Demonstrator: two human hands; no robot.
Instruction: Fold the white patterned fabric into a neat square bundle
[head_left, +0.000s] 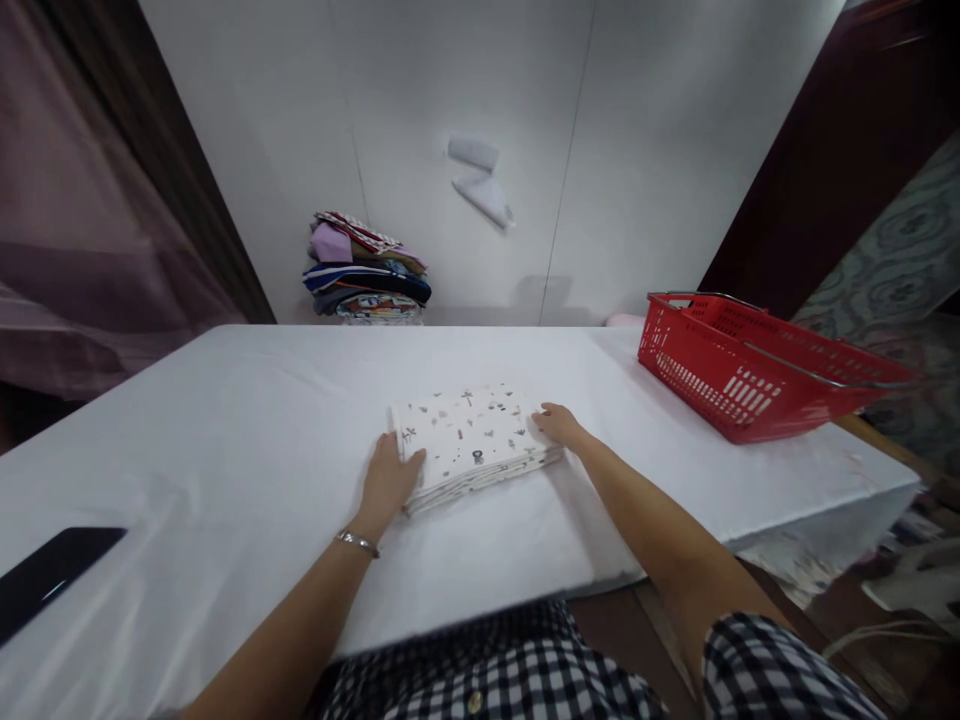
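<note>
A folded white cloth (469, 435) with small grey printed figures lies in the middle of the table, several layers showing along its near edge. My left hand (390, 475) grips its left side, thumb on top and the other fingers partly hidden at the edge. At the opposite side, my right hand (559, 425) holds the right edge, with its fingertips partly out of sight. The cloth rests flat on the white table cover (247, 430).
A red plastic basket (750, 380) stands at the table's right end. Folded clothes (367, 270) are piled against the wall at the back left. A dark phone-like slab (56, 570) lies at the left. Something white (480, 180) is fixed to the wall.
</note>
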